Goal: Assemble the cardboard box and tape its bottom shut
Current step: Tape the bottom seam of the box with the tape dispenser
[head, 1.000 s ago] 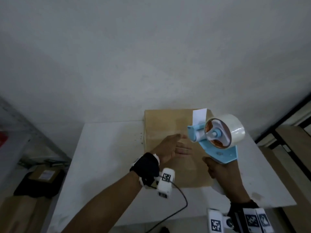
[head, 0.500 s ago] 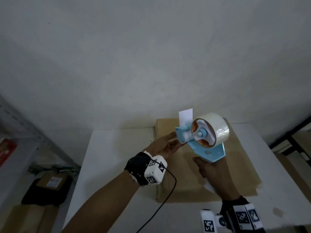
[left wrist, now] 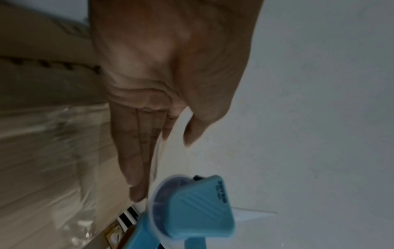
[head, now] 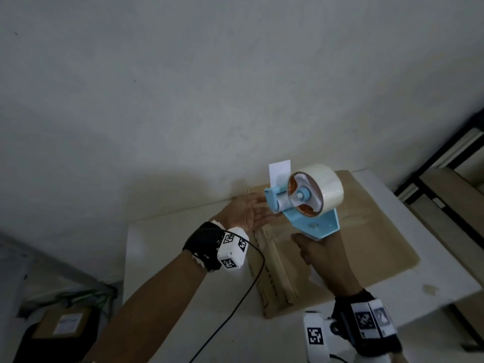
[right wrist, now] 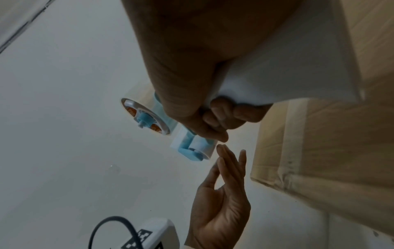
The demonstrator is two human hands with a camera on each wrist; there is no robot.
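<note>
A flattened brown cardboard box (head: 366,239) lies on the white table (head: 162,258), with clear tape visible along a seam (right wrist: 292,134). My right hand (head: 322,260) grips the handle of a blue tape dispenser (head: 311,213) and holds it up above the box; a roll of clear tape (head: 327,187) sits on it, and a white tab (head: 279,171) sticks up from its front. My left hand (head: 248,213) is open with straight fingers (right wrist: 230,161), palm up, just left of the dispenser's roller end (right wrist: 196,148). I cannot tell whether the fingertips touch it.
A black cable (head: 235,302) runs from the left wrist camera across the table's front. Boxes and a dark bag (head: 60,331) lie on the floor at the left. More cardboard (head: 450,205) and a dark frame stand at the right. A plain wall is behind the table.
My left hand has lifted off the box and moved up to the front of the dispenser, turning palm up. My right hand has kept the dispenser raised; my view has shifted.
</note>
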